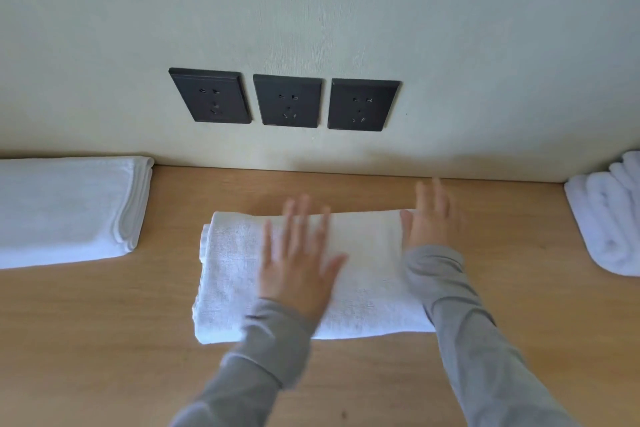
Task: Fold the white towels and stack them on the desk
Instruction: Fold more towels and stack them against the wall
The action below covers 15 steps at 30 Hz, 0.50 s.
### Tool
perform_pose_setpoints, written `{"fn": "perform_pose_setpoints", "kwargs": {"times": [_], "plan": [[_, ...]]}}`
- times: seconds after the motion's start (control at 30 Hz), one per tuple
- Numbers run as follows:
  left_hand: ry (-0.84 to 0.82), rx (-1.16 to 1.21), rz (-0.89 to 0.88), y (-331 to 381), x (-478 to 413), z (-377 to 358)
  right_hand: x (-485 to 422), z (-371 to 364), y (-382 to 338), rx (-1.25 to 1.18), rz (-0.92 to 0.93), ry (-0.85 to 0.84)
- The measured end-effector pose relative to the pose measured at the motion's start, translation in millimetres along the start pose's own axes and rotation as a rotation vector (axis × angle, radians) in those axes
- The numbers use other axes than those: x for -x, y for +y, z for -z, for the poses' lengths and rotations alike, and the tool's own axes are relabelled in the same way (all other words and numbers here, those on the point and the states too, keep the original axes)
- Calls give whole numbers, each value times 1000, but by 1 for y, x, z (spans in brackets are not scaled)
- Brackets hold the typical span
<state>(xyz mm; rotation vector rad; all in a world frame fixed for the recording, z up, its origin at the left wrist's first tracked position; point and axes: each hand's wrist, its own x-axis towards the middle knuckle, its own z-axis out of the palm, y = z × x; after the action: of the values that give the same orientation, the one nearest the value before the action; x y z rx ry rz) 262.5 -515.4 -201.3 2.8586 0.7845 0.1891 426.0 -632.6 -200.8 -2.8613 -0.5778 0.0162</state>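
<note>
Two hands (297, 262) (433, 222) on one towel (369, 274); three sockets (287, 100)

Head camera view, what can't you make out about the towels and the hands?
All in the head view:
- Left folded towel: cut off by the left edge.
- Right towel pile: cut off by the right edge; count unclear.
- Middle towel: partly covered by the left hand and right hand.
- Both hands' fingers: motion-blurred.

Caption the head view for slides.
Left hand flat on a folded towel on the desk, right hand at its corner; folded stack left, crumpled towels right.
</note>
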Motion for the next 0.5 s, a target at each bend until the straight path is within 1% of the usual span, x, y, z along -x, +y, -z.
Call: {"fn": "perform_pose_setpoints", "kwargs": {"times": [0.07, 0.1, 0.17, 0.23, 0.27, 0.33, 0.37, 0.43, 0.5], "plan": [[-163, -10, -42, 19, 9, -12, 27, 2, -27, -5, 291, 52], [-187, -24, -31, 18, 12, -21, 43, -2, -36, 7, 410, 30], [-171, -88, -25, 12, 12, -35, 64, -11, -39, 121, 531, -77], [-196, -147, -47, 11, 7, -40, 67, -17, -30, 188, 544, -197], [-212, -142, -71, 12, 4, -40, 63, -20, -25, 209, 543, -231], [-249, -97, -126, 2, 2, -34, 57, -25, -10, 241, 549, -260], [-242, -84, -124, -12, 3, -30, 55, -26, 0, 239, 526, -253], [-175, -117, -62, -49, 12, -21, 51, -26, 24, 234, 442, -224], [-164, -131, 13, -78, 23, -19, 50, -24, 37, 227, 418, -238]]}}
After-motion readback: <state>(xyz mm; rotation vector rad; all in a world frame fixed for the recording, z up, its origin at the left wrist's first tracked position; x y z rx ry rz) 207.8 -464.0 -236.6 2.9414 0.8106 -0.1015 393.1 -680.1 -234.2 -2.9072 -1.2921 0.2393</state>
